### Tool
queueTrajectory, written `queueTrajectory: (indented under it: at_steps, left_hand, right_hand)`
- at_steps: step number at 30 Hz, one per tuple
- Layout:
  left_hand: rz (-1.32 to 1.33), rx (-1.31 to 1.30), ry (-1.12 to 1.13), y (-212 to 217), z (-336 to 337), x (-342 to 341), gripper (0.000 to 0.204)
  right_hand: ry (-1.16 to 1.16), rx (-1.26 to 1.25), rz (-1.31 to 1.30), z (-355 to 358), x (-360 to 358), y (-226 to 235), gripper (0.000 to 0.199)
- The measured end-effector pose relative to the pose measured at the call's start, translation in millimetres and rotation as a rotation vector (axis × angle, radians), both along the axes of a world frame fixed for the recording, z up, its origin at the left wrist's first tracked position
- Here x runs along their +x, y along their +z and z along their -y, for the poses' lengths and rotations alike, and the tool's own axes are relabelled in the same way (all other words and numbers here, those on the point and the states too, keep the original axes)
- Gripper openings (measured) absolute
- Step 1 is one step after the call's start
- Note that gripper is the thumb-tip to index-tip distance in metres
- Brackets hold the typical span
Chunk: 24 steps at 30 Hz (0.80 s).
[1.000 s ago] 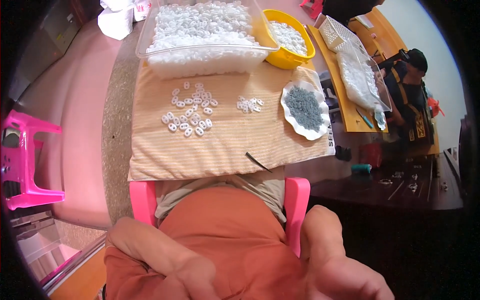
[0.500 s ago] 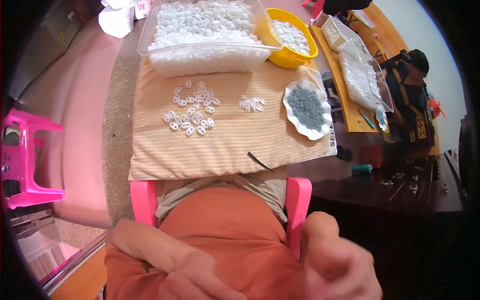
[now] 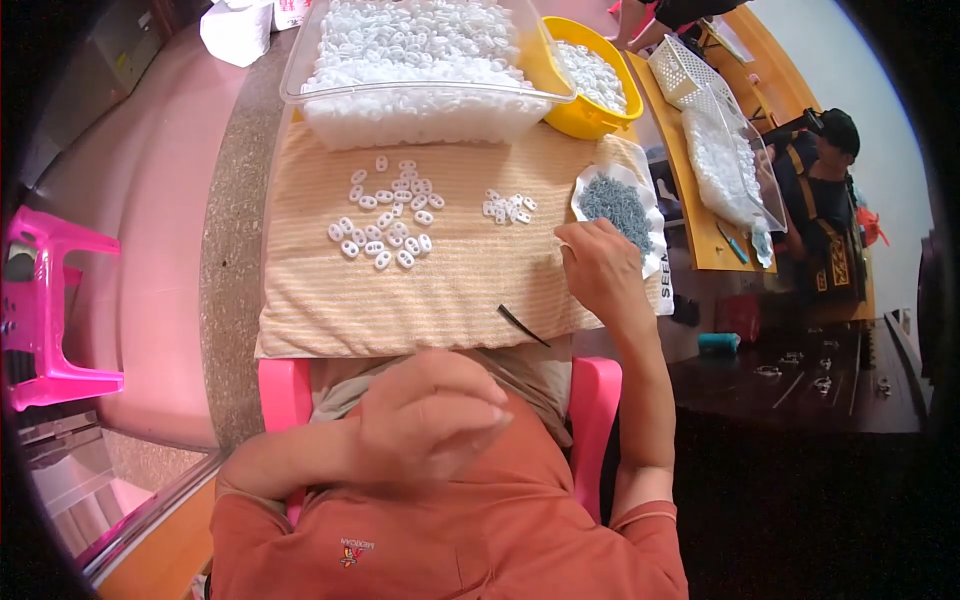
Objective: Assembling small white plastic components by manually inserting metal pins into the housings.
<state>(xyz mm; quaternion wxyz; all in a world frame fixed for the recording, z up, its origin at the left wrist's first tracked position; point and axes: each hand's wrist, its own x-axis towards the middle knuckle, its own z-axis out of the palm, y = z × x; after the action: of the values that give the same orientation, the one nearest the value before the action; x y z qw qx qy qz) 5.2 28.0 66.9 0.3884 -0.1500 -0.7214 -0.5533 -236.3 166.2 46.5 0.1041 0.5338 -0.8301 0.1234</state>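
My left hand [image 3: 430, 415] is raised in front of my belly, blurred, with its fingers curled together; anything inside them is hidden. Over the cloth's right side, at the near left edge of a white scalloped dish [image 3: 651, 262], is my right hand [image 3: 602, 265]. Its fingers are bent and drawn together, and what they hold, if anything, does not show. Small grey pieces [image 3: 612, 203] are heaped in the dish. White oval pieces with two holes [image 3: 397, 230] lie loose at left on the striped cloth [image 3: 450, 290]. Smaller white pieces [image 3: 510, 206] are grouped left of the dish.
A large clear bin [image 3: 425, 115] and a yellow basin [image 3: 590, 125], both with white pieces, stand at the far edge. A thin black strip [image 3: 522, 325] lies near the front. Pink chair arms [image 3: 285, 405] flank me; a pink stool [image 3: 60, 300] stands left. A person [image 3: 825, 180] sits at far right.
My right hand has moved from low beside my body, up and away from me to the dish. My left hand has risen from my lap, its fingers now curled.
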Motion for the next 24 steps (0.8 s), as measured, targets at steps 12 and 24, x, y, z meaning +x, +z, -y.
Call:
queueTrajectory:
  at_steps: [12,24]
  left_hand:
    - [0.183,0.156,0.182,-22,13,-21,0.017]
    - [0.388,0.378,0.355,-49,54,-40,0.008]
  right_hand:
    - [0.016,0.261,-0.13,14,-1,-10,0.005]
    - [-0.004,0.102,-0.063,-1,-2,-15,0.014]
